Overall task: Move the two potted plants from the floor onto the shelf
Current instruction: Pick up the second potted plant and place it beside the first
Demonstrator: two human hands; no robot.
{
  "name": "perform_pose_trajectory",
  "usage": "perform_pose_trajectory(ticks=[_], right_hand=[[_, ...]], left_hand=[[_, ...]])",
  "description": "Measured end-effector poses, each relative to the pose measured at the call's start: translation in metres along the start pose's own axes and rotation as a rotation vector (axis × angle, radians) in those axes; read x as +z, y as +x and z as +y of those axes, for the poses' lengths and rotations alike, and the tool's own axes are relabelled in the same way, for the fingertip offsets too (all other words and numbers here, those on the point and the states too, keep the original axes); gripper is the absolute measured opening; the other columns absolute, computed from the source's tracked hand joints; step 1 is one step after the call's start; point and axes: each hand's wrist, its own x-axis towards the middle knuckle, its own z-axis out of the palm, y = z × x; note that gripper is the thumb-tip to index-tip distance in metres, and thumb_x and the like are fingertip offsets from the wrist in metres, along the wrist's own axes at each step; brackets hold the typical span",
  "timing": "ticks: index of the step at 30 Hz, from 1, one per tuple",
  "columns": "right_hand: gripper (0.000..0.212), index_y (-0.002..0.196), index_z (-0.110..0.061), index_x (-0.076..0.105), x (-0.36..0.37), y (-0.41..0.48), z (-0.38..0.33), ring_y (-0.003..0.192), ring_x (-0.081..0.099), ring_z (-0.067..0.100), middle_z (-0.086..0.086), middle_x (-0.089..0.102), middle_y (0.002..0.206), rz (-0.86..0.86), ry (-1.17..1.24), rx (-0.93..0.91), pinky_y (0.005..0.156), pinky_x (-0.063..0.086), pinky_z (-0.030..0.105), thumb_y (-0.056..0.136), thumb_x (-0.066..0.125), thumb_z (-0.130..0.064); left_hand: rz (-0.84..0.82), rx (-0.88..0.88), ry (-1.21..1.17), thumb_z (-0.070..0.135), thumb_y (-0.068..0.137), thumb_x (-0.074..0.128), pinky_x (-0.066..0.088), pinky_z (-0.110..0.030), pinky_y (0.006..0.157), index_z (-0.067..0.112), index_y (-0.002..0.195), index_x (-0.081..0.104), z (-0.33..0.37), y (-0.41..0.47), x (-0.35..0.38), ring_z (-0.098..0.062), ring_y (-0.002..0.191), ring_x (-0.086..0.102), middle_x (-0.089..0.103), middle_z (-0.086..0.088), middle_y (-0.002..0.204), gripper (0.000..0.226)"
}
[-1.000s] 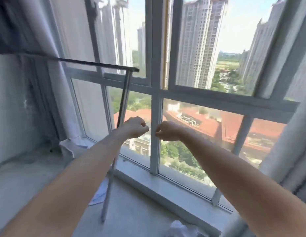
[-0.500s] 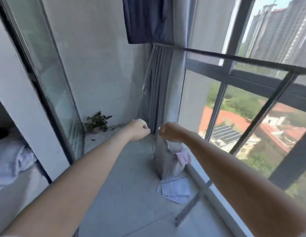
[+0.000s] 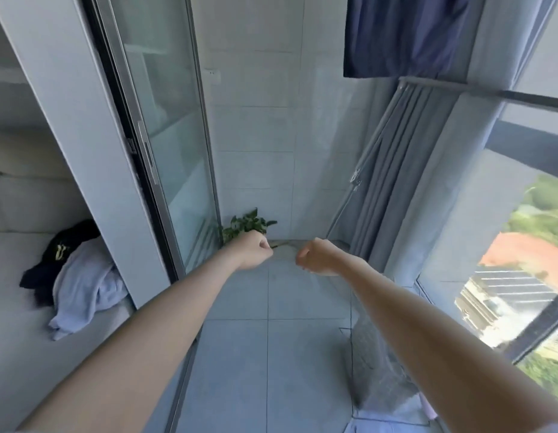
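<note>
A green leafy potted plant (image 3: 247, 224) stands on the grey tiled floor in the far corner, where the sliding glass door meets the white wall. Its pot is hidden behind my left hand. Both arms stretch straight out ahead of me. My left hand (image 3: 255, 254) is a closed fist with nothing in it, in line with the plant but nearer to me. My right hand (image 3: 316, 257) is also a closed, empty fist, a little to its right. I see only one plant and no shelf.
A sliding glass door (image 3: 165, 145) runs along the left, with a bed and clothes (image 3: 81, 285) beyond it. A folded drying rack with grey cloth (image 3: 387, 170) leans on the right near the window (image 3: 527, 276). A grey bag (image 3: 377, 367) stands on the floor below my right arm.
The view has swung left from the window to the balcony's far corner. The plant has come to the centre, behind my left fist. Both fists stay closed and held out.
</note>
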Motion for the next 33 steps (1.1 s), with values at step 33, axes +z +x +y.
perform_pose_trajectory(ticks=[33], right_hand=[[0.037, 0.116, -0.005, 0.066, -0.024, 0.862, 0.001, 0.108, 0.064, 0.031, 0.016, 0.069, 0.116, -0.362, 0.038, -0.036, 0.091, 0.053, 0.039, 0.092, 0.05, -0.028]], left_hand=[[-0.038, -0.323, -0.157, 0.017, 0.085, 0.046, 0.038, -0.029, 0.066, 0.018, 0.083, 0.055, -0.297, 0.747, -0.137, -0.019, 0.07, 0.052, 0.053, -0.009, 0.079, 0.009]])
